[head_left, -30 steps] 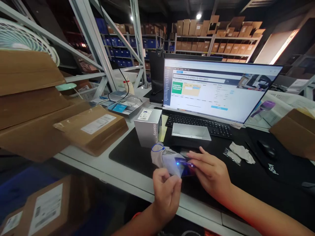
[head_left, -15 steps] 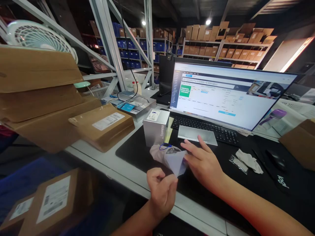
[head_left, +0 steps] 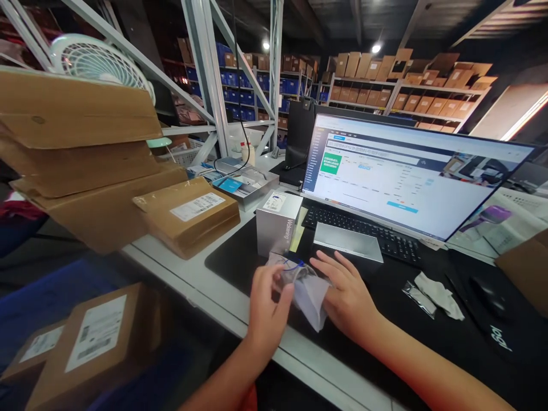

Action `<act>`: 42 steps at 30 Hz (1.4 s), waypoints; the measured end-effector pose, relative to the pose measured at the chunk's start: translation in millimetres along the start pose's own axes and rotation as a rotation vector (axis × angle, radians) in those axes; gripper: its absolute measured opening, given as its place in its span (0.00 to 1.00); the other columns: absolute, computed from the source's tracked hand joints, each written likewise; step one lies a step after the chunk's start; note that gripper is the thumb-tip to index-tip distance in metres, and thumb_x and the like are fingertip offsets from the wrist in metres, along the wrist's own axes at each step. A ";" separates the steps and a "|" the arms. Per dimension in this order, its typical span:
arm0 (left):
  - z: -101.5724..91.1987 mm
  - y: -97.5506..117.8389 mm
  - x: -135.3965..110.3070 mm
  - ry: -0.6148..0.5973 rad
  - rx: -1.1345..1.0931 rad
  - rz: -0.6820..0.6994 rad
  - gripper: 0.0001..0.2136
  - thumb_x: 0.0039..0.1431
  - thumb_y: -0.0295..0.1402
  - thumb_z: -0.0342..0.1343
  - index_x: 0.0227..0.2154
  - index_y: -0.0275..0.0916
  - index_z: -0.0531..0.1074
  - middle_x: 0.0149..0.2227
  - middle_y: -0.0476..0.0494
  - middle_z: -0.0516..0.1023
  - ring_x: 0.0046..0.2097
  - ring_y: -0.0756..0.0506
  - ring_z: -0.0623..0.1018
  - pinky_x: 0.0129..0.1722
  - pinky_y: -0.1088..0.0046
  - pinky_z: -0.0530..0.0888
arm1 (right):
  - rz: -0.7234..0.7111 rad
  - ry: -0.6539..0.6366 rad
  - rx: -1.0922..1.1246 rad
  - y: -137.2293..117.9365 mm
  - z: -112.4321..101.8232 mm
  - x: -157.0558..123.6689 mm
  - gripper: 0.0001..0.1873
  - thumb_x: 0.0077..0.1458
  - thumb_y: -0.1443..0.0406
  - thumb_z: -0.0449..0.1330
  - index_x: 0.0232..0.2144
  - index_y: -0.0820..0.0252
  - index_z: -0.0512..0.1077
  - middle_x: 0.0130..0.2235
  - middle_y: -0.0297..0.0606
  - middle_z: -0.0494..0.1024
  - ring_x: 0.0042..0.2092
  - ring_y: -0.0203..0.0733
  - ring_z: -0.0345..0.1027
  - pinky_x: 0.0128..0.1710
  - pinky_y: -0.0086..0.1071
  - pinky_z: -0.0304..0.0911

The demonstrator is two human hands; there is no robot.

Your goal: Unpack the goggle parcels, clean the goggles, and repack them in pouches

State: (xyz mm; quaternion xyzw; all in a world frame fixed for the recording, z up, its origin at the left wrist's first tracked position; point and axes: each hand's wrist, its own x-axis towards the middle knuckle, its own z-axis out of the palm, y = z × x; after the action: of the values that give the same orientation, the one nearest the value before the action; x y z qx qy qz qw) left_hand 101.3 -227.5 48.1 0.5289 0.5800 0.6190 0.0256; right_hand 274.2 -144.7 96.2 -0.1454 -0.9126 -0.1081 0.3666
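A crumpled, translucent whitish bag (head_left: pixel 311 294) with a blue band across its upper left part rests on the black desk mat between my hands. My left hand (head_left: pixel 269 302) is at the bag's left side, thumb and forefinger apart, fingertips reaching its edge. On the other side, my right hand (head_left: pixel 349 294) grips the bag's right edge with its lower fingers, while the upper fingers stretch out above. The bag hides part of that grip. A silver box (head_left: pixel 272 228) stands upright just behind the bag. Beyond my right fingers lies a flat silver box lid or tray (head_left: pixel 349 242).
A monitor (head_left: pixel 411 177) and black keyboard (head_left: pixel 368 228) stand behind. Right of my hands lie a pale cloth (head_left: pixel 439 294), a small clear packet (head_left: pixel 418 299) and a mouse (head_left: pixel 488 297). A labelled carton (head_left: pixel 188 214) sits at the desk's left edge, near an open silver tray (head_left: pixel 252 197).
My left hand has opened from a closed pinch and moved up to the bag's left side. My right hand stays at the bag, which is shifted slightly downward. The camera view has turned a little left.
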 end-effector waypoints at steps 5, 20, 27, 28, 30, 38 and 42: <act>2.6 1.9 15.2 -0.205 0.050 -0.098 0.08 0.65 0.36 0.56 0.40 0.41 0.79 0.36 0.45 0.73 0.36 0.47 0.74 0.34 0.71 0.72 | -0.064 -0.013 -0.050 -3.7 -0.1 -0.8 0.14 0.58 0.78 0.53 0.27 0.62 0.74 0.58 0.48 0.75 0.66 0.52 0.61 0.66 0.52 0.57; 16.0 39.2 9.0 -0.303 -0.083 0.604 0.09 0.67 0.24 0.48 0.44 0.35 0.73 0.37 0.41 0.74 0.38 0.45 0.73 0.39 0.69 0.72 | -0.155 0.041 0.134 7.0 -16.8 -3.6 0.11 0.62 0.73 0.53 0.37 0.64 0.76 0.44 0.48 0.82 0.48 0.45 0.76 0.57 0.46 0.69; 28.5 37.7 -16.9 -0.071 0.001 0.400 0.22 0.66 0.53 0.51 0.43 0.36 0.69 0.37 0.40 0.74 0.37 0.42 0.75 0.36 0.65 0.74 | 0.339 0.252 0.141 16.0 -43.5 -26.5 0.10 0.52 0.76 0.59 0.23 0.60 0.74 0.37 0.40 0.76 0.35 0.39 0.73 0.31 0.29 0.68; 31.0 37.8 -17.0 -0.126 0.048 0.353 0.24 0.65 0.57 0.50 0.43 0.38 0.69 0.36 0.42 0.75 0.35 0.43 0.75 0.34 0.65 0.73 | 0.371 0.266 0.164 15.2 -42.7 -28.3 0.11 0.51 0.76 0.59 0.22 0.60 0.73 0.36 0.39 0.74 0.34 0.38 0.72 0.30 0.28 0.67; 35.0 38.5 -16.3 -0.237 0.117 0.327 0.20 0.67 0.53 0.49 0.40 0.40 0.70 0.31 0.47 0.75 0.30 0.45 0.74 0.29 0.68 0.70 | 0.395 0.279 0.209 13.3 -38.3 -30.2 0.11 0.49 0.76 0.59 0.21 0.60 0.72 0.36 0.38 0.73 0.34 0.37 0.71 0.30 0.27 0.66; 47.3 44.3 -27.8 -0.458 0.107 0.713 0.17 0.73 0.28 0.42 0.25 0.41 0.63 0.21 0.51 0.68 0.22 0.49 0.69 0.23 0.67 0.58 | 0.554 0.186 -0.071 10.8 -11.7 -31.0 0.06 0.47 0.73 0.56 0.23 0.59 0.69 0.31 0.37 0.72 0.30 0.38 0.65 0.27 0.29 0.56; 47.2 39.8 -28.6 -0.516 0.055 0.668 0.17 0.73 0.31 0.42 0.27 0.39 0.67 0.22 0.50 0.71 0.23 0.49 0.70 0.24 0.69 0.60 | 0.608 -0.111 -0.230 16.8 -16.8 -28.5 0.07 0.44 0.74 0.59 0.27 0.59 0.73 0.35 0.38 0.74 0.28 0.37 0.64 0.25 0.30 0.53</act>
State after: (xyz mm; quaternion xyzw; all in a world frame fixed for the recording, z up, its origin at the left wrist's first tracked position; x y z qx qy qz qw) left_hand 169.3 -226.3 49.0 0.8259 0.3674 0.4251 -0.0462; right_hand 310.3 -139.4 89.7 -0.4574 -0.8277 -0.0878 0.3129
